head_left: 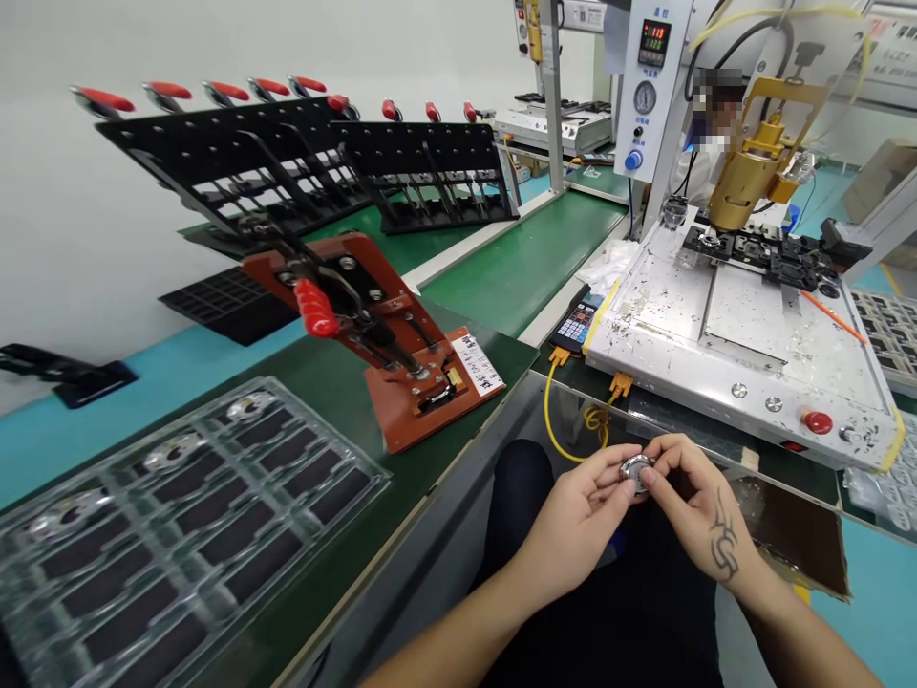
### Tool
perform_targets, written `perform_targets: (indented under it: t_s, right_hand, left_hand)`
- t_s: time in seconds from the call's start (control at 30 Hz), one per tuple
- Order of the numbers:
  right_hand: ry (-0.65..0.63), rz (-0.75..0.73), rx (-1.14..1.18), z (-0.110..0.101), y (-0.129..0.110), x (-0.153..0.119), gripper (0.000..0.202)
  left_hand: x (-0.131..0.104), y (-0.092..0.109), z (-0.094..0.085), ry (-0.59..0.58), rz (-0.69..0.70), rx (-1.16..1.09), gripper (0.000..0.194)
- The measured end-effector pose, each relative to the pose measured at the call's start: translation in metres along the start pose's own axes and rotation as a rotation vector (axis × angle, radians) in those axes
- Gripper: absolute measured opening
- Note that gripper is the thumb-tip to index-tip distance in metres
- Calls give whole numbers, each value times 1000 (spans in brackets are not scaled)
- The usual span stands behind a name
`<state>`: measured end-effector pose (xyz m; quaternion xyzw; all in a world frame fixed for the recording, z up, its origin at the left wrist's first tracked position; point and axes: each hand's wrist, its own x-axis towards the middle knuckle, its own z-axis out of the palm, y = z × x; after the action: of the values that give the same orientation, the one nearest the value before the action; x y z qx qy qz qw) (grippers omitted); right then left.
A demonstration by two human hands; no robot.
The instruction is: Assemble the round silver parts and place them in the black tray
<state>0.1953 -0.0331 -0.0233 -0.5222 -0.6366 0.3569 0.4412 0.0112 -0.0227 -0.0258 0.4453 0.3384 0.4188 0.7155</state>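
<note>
Above my lap, a small round silver metal part sits between my two hands. My left hand pinches its left side with thumb and fingertips. From the other side, my right hand grips it too, the thumb pressed on its face. Fingers cover much of the rim, so its exact kind cannot be made out. To the left on the bench stands a brown clamping fixture with a red-handled toggle clamp. A clear plastic tray near it holds 3 shiny silver parts along its far row.
A white bench machine with a gold cylinder head and a red stop button stands at right. Beside it lie a keypad controller and a yellow cable. Black racks line the green conveyor. Another person sits behind the machine.
</note>
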Motion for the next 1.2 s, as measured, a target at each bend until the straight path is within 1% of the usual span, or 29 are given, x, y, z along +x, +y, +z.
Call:
perform_targets:
  t_s: [0.1, 0.17, 0.23, 0.27, 0.3, 0.33, 0.37, 0.4, 0.47, 0.53, 0.57, 0.63, 0.7, 0.87, 0.93, 0.97, 1.0, 1.1, 1.17, 1.2]
  right_hand:
    - [25, -72, -172, -1, 7, 1, 26]
    - [1, -81, -237, -2, 10, 4, 21]
    - [-88, -108, -234, -3, 11, 7, 14]
    - [-131, -136, -215, -3, 11, 8, 16]
    - [-156, -165, -190, -2, 11, 10, 18]
    - [-153, -179, -163, -1, 10, 12, 19]
    - [-124, -163, -128, 0, 9, 13, 18]
    - [-90, -111, -72, 1, 9, 15, 18]
    - [-50, 67, 117, 4, 9, 19, 24]
    - [-52, 244, 334, 6, 9, 21, 34]
    - [-58, 298, 412, 8, 9, 22, 38]
    - [-62, 338, 467, 11, 7, 22, 43]
    - [-55, 331, 442, 14, 4, 20, 45]
    - [-42, 274, 357, 17, 0, 17, 45]
    - [-84, 225, 309, 14, 1, 19, 40]
    - [-125, 183, 276, 11, 2, 20, 36]
    - [-173, 127, 236, 7, 2, 21, 35]
    - [-317, -99, 60, -4, 1, 28, 46]
    - [-366, -246, -63, -8, -3, 33, 42]
    - [-371, -314, -113, -8, -4, 35, 40]
  left_hand:
    - [1, -7, -2, 34, 35, 96, 39]
    - [2, -8, -7, 23, 72, 186, 38]
    - [3, -3, -13, -25, 110, 343, 41]
    - [5, 1, -17, -48, 129, 436, 44]
    - [6, 6, -20, -65, 148, 517, 46]
    - [7, 10, -22, -69, 163, 566, 47]
    - [9, 14, -24, -58, 173, 570, 46]
    - [10, 17, -25, -34, 177, 531, 45]
    - [12, 18, -24, 27, 159, 401, 46]
    - [12, 16, -21, 72, 126, 288, 42]
    - [11, 15, -18, 85, 113, 252, 38]
    - [8, 13, -14, 99, 96, 215, 30]
    - [5, 15, -11, 105, 87, 221, 28]
    - [2, 23, -11, 122, 107, 312, 24]
    - [2, 25, -13, 127, 110, 329, 24]
    - [2, 25, -14, 127, 111, 329, 24]
    - [3, 24, -15, 127, 110, 325, 24]
    - [1, 23, -16, 142, 110, 332, 24]
    - [-2, 26, -16, 159, 115, 364, 22]
    - [-5, 30, -16, 147, 122, 399, 21]
